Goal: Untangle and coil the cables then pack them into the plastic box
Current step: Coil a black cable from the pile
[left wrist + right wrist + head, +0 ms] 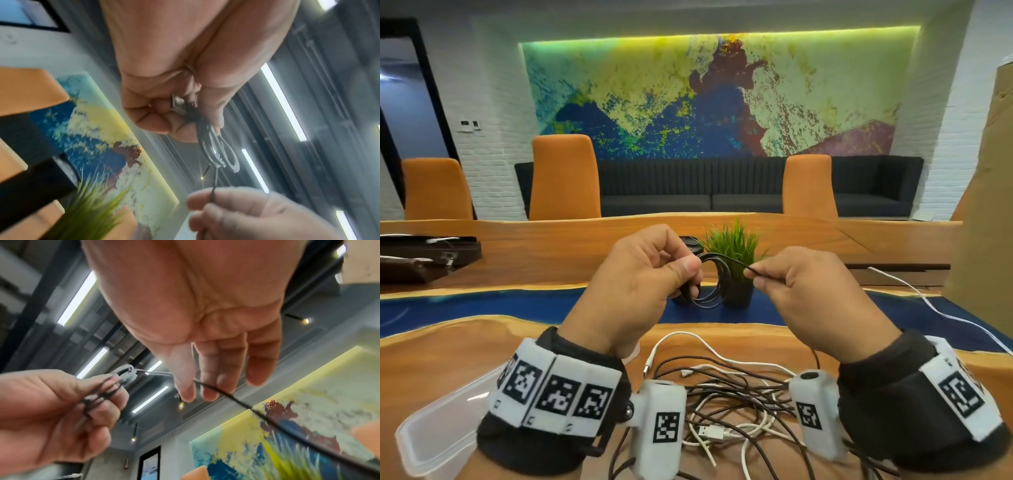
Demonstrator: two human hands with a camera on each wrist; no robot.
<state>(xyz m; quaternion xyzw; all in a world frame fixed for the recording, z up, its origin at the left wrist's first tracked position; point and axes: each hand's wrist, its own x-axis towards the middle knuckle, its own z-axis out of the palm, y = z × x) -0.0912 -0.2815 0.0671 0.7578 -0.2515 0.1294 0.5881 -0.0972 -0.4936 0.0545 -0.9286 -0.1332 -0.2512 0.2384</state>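
Observation:
Both hands are raised above the table. My left hand (654, 270) grips a small coil of black cable (714, 282), its loops hanging below my fingers; the left wrist view shows the coil (216, 151) and a metal plug end (177, 104) inside my curled fingers. My right hand (784, 277) pinches the free strand of the same cable between thumb and forefinger, a short way right of the coil. In the right wrist view the strand (267, 415) trails away from my fingertips. A clear plastic box (445, 431) lies at the lower left, partly hidden by my left wrist.
A tangle of black and white cables (736, 404) lies on the wooden table (448, 346) under my wrists. A potted green plant (732, 263) stands just behind my hands. A white cable (914, 291) runs off right. Dark cases (424, 253) sit far left, cardboard (983, 205) stands at the right.

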